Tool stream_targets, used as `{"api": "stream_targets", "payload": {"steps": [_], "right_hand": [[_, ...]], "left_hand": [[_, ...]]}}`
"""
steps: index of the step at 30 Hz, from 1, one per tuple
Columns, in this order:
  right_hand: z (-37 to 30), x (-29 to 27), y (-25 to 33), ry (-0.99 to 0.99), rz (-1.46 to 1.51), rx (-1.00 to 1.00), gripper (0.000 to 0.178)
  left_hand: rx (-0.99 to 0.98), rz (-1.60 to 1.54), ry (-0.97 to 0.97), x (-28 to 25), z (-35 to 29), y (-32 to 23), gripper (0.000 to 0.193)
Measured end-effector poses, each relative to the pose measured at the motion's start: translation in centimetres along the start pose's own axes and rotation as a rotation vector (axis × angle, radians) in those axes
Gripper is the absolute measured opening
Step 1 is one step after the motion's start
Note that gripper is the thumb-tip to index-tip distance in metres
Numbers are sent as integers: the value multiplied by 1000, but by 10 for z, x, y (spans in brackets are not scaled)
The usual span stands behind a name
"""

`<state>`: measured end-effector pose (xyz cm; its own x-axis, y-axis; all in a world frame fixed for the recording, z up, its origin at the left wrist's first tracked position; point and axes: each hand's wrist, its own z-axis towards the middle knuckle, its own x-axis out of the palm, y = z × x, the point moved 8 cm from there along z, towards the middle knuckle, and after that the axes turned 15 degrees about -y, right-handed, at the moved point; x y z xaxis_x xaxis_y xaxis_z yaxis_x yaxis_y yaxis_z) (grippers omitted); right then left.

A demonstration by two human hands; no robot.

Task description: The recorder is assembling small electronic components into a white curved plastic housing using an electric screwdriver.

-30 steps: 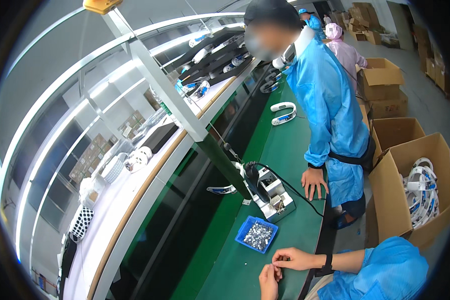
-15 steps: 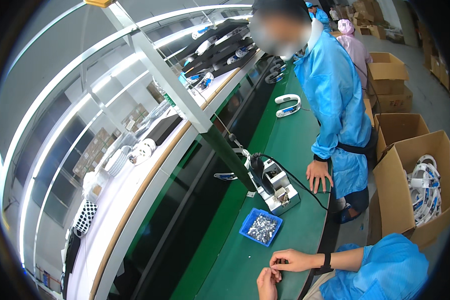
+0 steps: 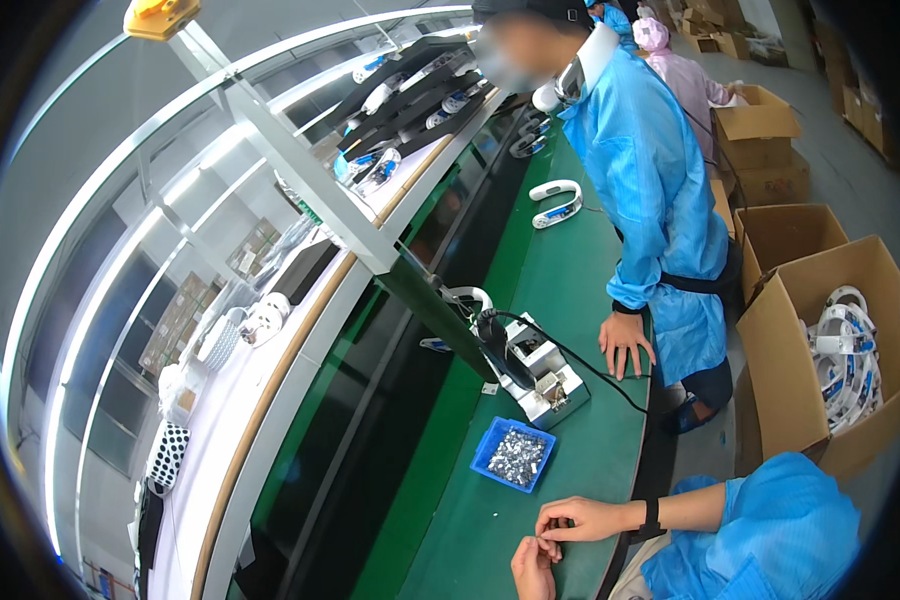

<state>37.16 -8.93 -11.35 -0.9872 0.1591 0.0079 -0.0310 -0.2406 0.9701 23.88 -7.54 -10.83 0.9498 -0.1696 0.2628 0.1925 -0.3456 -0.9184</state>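
Note:
Low in the view, my right hand [image 3: 576, 521] reaches in from the right, a black band on its wrist. Its fingertips are pinched and meet those of my left hand [image 3: 533, 572], which comes up from the lower edge. Whatever the two hold between them is too small to make out. Just beyond my hands, a blue plastic bin [image 3: 487, 460] full of small shiny metal parts [image 3: 518, 456] sits on the green work surface [image 3: 457, 530]. A tiny white piece [image 3: 495, 514] lies between the bin and my hands.
Behind the bin stands a white-and-metal bench device [image 3: 545, 375] with a black cable. A co-worker in blue [image 3: 660, 190] rests a hand [image 3: 625, 343] on the table edge. An open carton [image 3: 785, 380] holds white curved devices [image 3: 845, 360]. A metal post [image 3: 310, 180] rises at left.
The whole view has shifted slightly, so most things sit a little further left. The co-worker's head has turned to the side. My hands stay pinched together in nearly the same pose.

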Motion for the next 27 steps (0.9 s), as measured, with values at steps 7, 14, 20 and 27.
{"api": "stream_targets", "payload": {"steps": [7,14,20,27], "right_hand": [[0,-2,-1,-25,27,6,16],[1,-2,-6,-54,-88,-20,15],[2,-3,-7,-111,-185,-88,16],[2,-3,-8,-130,-260,-121,16]], "left_hand": [[14,36,-16,1,4,4,35],[60,49,-33,0,6,1,29],[342,364,-127,-23,17,8,21],[404,434,-180,-23,16,14,16]]}}
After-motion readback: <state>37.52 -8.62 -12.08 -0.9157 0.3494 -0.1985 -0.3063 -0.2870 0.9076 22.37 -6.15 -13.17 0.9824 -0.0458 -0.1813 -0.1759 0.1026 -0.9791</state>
